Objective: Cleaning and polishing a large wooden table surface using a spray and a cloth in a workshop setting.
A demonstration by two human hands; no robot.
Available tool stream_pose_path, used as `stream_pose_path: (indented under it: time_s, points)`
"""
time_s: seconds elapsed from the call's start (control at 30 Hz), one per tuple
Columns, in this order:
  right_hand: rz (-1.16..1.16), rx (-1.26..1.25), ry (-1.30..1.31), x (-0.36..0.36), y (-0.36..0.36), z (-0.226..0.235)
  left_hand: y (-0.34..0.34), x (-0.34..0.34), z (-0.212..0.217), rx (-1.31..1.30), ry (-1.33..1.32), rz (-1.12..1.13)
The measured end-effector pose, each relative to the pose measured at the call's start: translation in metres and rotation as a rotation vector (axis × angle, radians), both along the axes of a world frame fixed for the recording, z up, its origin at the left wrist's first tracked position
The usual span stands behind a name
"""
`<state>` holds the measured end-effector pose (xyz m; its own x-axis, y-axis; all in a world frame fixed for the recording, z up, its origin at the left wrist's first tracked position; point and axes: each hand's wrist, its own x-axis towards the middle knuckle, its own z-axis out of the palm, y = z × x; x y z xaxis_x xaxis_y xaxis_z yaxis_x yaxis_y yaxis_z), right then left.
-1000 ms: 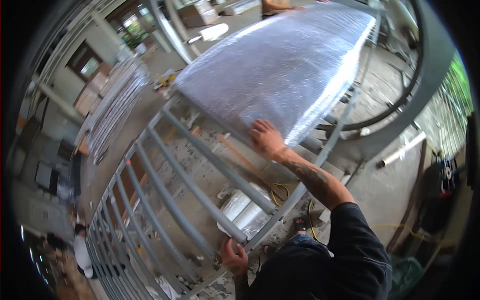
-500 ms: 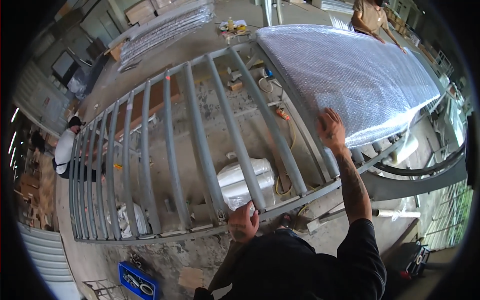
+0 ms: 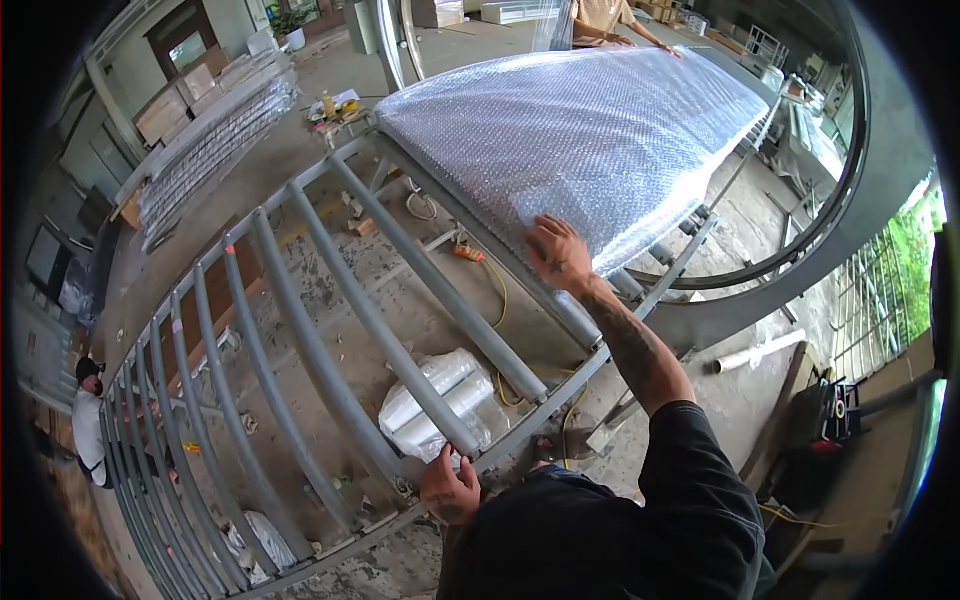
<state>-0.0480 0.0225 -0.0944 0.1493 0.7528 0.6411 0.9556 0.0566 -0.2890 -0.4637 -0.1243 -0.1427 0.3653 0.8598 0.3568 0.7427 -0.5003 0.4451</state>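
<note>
A large panel wrapped in clear bubble wrap [image 3: 590, 140] lies on a long grey metal frame with round crossbars [image 3: 385, 300]. My right hand [image 3: 560, 254] rests on the panel's near left corner, its fingers stretched over the wrap. At the frame's near edge, my left hand [image 3: 450, 490] has its fingers curled at the near rail [image 3: 535, 425], beside a crossbar's end; part of its grip is hidden. Across the panel, another person's hands [image 3: 655, 42] are at the far edge.
Below the crossbars lie plastic-wrapped rolls [image 3: 440, 400] and an orange-labelled bottle [image 3: 467, 252]. A yellow cord [image 3: 503, 300] runs on the floor. A curved grey metal piece [image 3: 745, 310] stands at the right. Another person [image 3: 90, 425] is at the frame's left end.
The view has swung to the right, so the frame and panel appear farther left. Both hands stay at about the same places on the panel and the rail.
</note>
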Motion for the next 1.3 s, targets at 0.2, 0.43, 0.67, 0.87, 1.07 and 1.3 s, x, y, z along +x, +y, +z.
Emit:
stream_pose_path:
  time_s: [0.2,0.43,0.67,0.87,1.07,1.3]
  points:
    - [-0.011,-0.026,0.015,0.001,0.001,-0.004,0.002,-0.004,-0.001,-0.018,-0.003,-0.005]
    - [-0.017,-0.013,0.023,0.007,0.006,-0.011,0.005,-0.020,-0.010,-0.055,0.020,-0.033]
    - [-0.026,-0.027,0.030,0.016,0.009,-0.020,0.010,-0.037,-0.027,-0.035,0.018,-0.054]
    - [-0.014,0.032,0.000,0.023,0.010,-0.028,0.013,-0.051,-0.047,-0.016,-0.005,-0.045]
    - [0.024,0.047,0.011,0.014,0.011,-0.025,0.018,-0.070,-0.063,-0.020,0.008,-0.020]
    - [0.004,0.088,-0.008,0.017,0.013,-0.033,0.021,-0.090,-0.078,-0.080,0.054,0.014]
